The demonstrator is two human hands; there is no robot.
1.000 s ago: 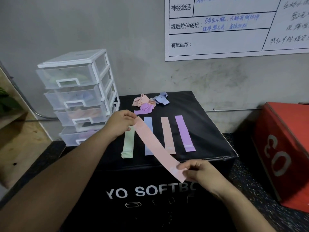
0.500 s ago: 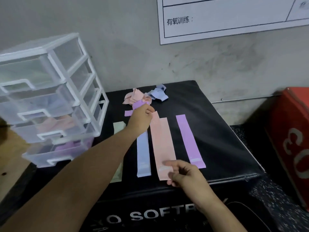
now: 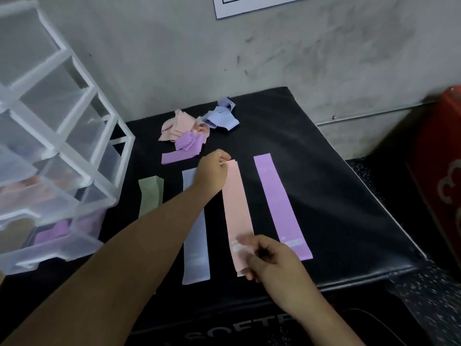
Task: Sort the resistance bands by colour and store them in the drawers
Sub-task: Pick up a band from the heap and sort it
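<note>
The pink band (image 3: 237,211) lies lengthwise and flat on the black padded box (image 3: 336,196), between a blue band (image 3: 195,245) on its left and a purple band (image 3: 279,203) on its right. The three lie side by side with gaps between them. The left hand (image 3: 212,168) reaches across the blue band and pinches the far end of the pink band with curled fingers. The right hand (image 3: 269,258), somewhat blurred, pinches the near end between thumb and fingers. A green band (image 3: 149,193) lies further left, partly hidden by the left forearm. Behind the row, near the wall, sits a loose heap of bands (image 3: 189,131) in pink, purple and blue. The clear plastic drawer unit (image 3: 62,146) stands at the box's left side. Purple shows in its bottom drawer and pink in the one above. A red box (image 3: 441,171) stands at the right.
</note>
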